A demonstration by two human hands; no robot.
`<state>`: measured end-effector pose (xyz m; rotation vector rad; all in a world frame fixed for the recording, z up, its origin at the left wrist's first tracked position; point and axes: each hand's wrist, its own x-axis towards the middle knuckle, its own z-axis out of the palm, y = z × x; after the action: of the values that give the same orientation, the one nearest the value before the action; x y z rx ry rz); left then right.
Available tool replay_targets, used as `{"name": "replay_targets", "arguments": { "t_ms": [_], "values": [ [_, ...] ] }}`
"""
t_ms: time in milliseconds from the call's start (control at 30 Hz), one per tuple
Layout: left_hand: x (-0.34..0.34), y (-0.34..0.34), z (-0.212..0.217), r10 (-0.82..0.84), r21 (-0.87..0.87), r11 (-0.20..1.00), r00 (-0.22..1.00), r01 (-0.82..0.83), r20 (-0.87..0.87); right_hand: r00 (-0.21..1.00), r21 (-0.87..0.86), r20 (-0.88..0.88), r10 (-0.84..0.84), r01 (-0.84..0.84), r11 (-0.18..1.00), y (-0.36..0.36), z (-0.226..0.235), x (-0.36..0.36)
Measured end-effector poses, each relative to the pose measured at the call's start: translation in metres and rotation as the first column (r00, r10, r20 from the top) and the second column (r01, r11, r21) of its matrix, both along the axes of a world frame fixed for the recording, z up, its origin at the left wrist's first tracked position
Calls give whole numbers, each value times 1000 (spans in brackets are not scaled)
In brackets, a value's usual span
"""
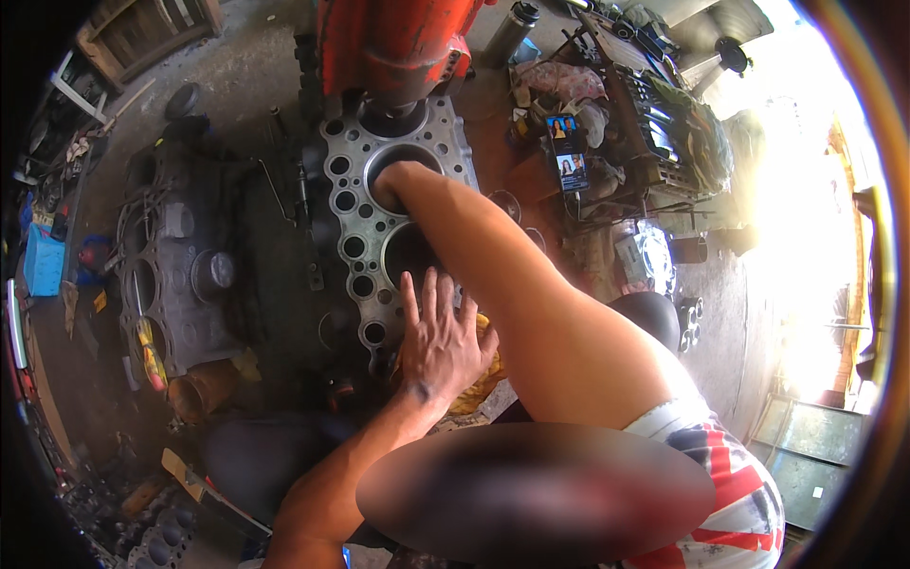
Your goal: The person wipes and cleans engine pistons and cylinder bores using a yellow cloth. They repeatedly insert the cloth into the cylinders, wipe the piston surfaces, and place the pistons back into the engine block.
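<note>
A grey metal engine block [355,224] stands in front of me, its flat top face pierced by large cylinder bores and several smaller holes. My right arm reaches far forward, and my right hand [401,180] is down inside one cylinder bore [408,152]; its fingers are hidden there. Nearer to me, my left hand [442,343] lies palm down at the near edge of the block, beside another bore [408,248]. Its fingers are stretched out and apart, holding nothing. Over the farthest bore stands a red machine [403,47] with a metal spindle underneath. Yellow cloth [482,391] shows beside my left hand.
A second, darker engine block [185,318] lies to the left, with a yellow-handled screwdriver [149,353] on it. A lit phone [569,156] leans by a cluttered rack [654,123] at the right. Farther back stands a metal flask [512,36]. A blue container [44,261] sits far left.
</note>
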<state>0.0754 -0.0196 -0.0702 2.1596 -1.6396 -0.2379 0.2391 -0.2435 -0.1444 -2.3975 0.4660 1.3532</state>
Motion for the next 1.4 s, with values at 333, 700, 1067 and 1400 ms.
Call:
{"name": "replay_targets", "arguments": {
  "t_ms": [333,700,1067,1400],
  "values": [
    [0,-2,3,31,19,999,999,-31,-26,998,17,-17,65,-65,998,0,16,-7],
    [-4,-2,-7,62,-60,996,997,-64,-37,947,-35,-48,317,-319,947,-9,154,-9],
    [-4,-2,-8,56,-7,998,998,-56,-24,446,-334,-5,895,-844,419,-4,96,-25],
    [-2,-4,-3,52,23,998,998,-52,-37,608,-404,247,755,-643,651,-16,5,-33]
  ]
}}
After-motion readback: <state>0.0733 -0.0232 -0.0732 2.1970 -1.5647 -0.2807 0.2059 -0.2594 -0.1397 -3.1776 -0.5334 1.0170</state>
